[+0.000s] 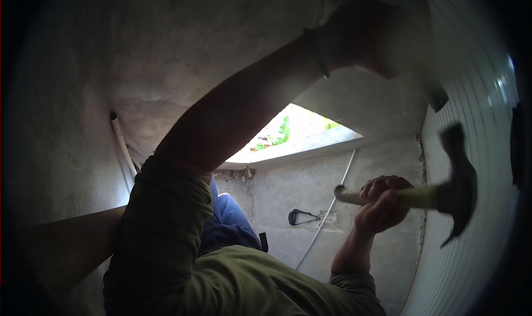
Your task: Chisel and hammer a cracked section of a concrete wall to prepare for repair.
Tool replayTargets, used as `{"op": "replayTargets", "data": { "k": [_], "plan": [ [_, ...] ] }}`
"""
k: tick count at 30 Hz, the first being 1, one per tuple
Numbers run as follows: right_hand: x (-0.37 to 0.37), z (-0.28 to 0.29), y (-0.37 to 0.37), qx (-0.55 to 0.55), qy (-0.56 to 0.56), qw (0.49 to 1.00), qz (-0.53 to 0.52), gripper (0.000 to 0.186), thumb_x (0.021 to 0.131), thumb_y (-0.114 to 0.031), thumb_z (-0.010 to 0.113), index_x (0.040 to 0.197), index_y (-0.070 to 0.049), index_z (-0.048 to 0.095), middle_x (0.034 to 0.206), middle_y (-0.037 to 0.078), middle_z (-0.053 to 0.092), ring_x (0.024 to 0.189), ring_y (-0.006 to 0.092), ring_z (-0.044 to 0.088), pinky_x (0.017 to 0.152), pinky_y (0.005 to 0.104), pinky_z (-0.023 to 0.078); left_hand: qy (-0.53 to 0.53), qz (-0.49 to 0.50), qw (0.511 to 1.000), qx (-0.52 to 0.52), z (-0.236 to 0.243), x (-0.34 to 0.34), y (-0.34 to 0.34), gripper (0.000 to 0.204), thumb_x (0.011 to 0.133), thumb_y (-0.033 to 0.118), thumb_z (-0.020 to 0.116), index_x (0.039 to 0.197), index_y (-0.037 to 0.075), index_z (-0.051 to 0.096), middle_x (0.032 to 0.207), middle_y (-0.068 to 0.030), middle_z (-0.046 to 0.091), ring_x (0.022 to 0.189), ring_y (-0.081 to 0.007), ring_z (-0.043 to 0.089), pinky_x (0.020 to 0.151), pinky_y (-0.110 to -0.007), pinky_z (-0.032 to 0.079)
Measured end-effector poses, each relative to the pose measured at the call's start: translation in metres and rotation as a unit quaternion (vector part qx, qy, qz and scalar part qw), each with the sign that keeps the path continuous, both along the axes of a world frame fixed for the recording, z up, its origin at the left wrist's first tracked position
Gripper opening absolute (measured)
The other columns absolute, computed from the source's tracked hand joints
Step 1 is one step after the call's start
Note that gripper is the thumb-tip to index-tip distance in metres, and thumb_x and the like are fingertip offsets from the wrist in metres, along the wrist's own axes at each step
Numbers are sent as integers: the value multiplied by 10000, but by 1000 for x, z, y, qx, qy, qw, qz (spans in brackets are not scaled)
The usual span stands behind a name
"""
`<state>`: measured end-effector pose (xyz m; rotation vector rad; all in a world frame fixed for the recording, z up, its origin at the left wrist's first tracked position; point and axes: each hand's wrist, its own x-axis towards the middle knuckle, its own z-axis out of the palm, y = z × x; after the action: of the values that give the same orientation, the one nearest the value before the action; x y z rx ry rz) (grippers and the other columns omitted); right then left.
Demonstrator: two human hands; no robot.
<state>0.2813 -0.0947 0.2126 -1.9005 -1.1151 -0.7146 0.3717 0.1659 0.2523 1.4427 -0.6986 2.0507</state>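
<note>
My right hand point(384, 204) is wrapped round the yellowish handle of a claw hammer point(459, 185). The hammer's dark head points right, in front of the white ridged panelling point(471, 94), and is a little blurred. My left arm reaches across the upper middle, with a dark band point(317, 52) at the wrist. Its hand point(377, 39) is closed and in deep shade, near the panelling. A small dark piece point(437, 98) shows beyond the left hand; whether it is held cannot be made out.
Grey plastered walls point(277, 205) surround me. A bright opening point(302, 130) shows green leaves outside. A thin white rod point(327, 213) slants across the wall by a black looped strap point(302, 216). A wooden board point(72, 244) and a pole point(122, 141) are at the left.
</note>
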Motion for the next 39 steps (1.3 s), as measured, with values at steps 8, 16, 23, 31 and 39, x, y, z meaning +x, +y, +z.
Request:
{"op": "replayTargets", "data": {
  "k": [8, 16, 23, 31, 39],
  "plan": [
    [4, -13, 19, 13, 65, 996, -63, 296, 932, -347, 493, 903, -63, 415, 587, 17, 412, 440, 89, 383, 392, 242, 372, 24, -14, 999, 22, -3, -3, 0, 233, 639, 182, 704, 673, 68, 504, 692, -73, 501, 572, -250, 550, 527, -361, 471],
    [-2, -29, -3, 51, 32, 995, 74, 271, 928, -296, 503, 957, -35, 432, 565, 28, 402, 416, 88, 370, 357, 217, 346, -35, 20, 999, 29, -8, 17, -27, 213, 596, 258, 704, 707, 170, 546, 714, 18, 519, 564, -194, 558, 480, -335, 467],
    [-10, -28, -5, 42, -15, 997, 66, 321, 934, -336, 493, 996, -29, 423, 593, 44, 424, 426, 103, 387, 383, 220, 370, 12, 15, 1000, 9, -11, 8, -5, 229, 639, 251, 701, 766, 123, 560, 719, -30, 558, 606, -221, 579, 538, -356, 484],
    [-13, -14, -1, 72, -32, 995, 68, 407, 919, -422, 498, 1014, -34, 418, 626, 69, 455, 454, 127, 429, 403, 244, 405, -23, 19, 1000, 9, -11, 1, 0, 267, 635, 198, 718, 674, 73, 485, 675, -80, 491, 535, -243, 539, 484, -361, 463],
    [-21, 16, -6, 102, -175, 975, 96, 498, 892, -586, 387, 1059, -121, 449, 659, 59, 485, 470, 173, 497, 463, 315, 476, 34, -17, 999, -36, -6, 22, -7, 234, 657, 293, 673, 846, 167, 614, 744, 12, 610, 668, -195, 608, 579, -340, 493]
  ]
}}
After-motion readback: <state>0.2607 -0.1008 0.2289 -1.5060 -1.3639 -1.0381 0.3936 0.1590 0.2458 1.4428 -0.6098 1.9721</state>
